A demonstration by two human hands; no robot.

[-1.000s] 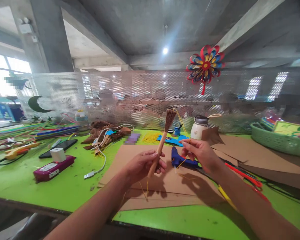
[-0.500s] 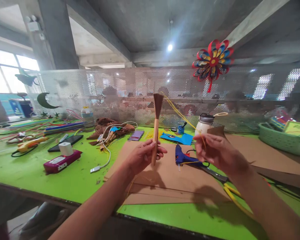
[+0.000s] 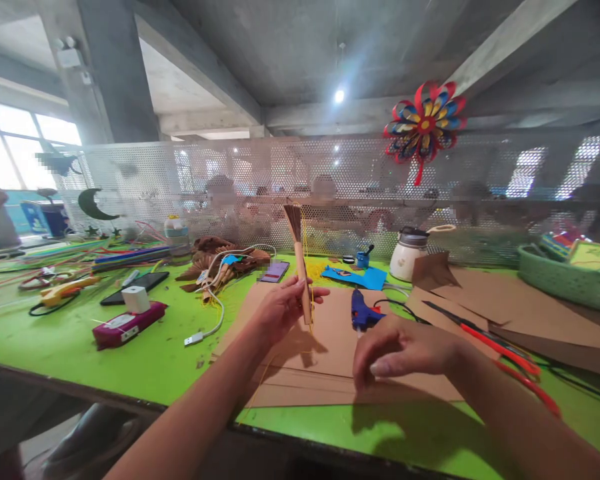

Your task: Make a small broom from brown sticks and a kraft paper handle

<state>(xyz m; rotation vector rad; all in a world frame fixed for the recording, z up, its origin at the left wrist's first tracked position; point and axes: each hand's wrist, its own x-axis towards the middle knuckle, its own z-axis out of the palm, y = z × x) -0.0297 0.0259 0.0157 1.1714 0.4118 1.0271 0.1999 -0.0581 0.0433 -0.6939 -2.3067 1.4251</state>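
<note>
My left hand (image 3: 285,303) is closed round the tan handle of a brush-shaped paper piece (image 3: 300,257). It stands nearly upright, with dark brown pleats flaring at its top. A yellow string (image 3: 306,230) hangs down beside it. My right hand (image 3: 405,353) is low over the brown paper sheets (image 3: 340,370), palm down with fingers curled under; whatever they hold, if anything, is hidden. Just beyond those fingers lies a blue glue gun (image 3: 364,310). Red-handled scissors (image 3: 500,347) rest to the right of my right hand.
Farther back are a white jar (image 3: 409,257), blue paper (image 3: 357,275) and a brown pleated bundle (image 3: 220,260) with a white cable. At left sit a purple power strip (image 3: 129,323) and a tablet (image 3: 136,288). A green basket (image 3: 570,280) stands right, before a perforated screen (image 3: 260,167).
My right hand has come down and toward me from beside the jar. The paper piece has tilted left and its pleats have spread slightly. The red-handled scissors have come into view.
</note>
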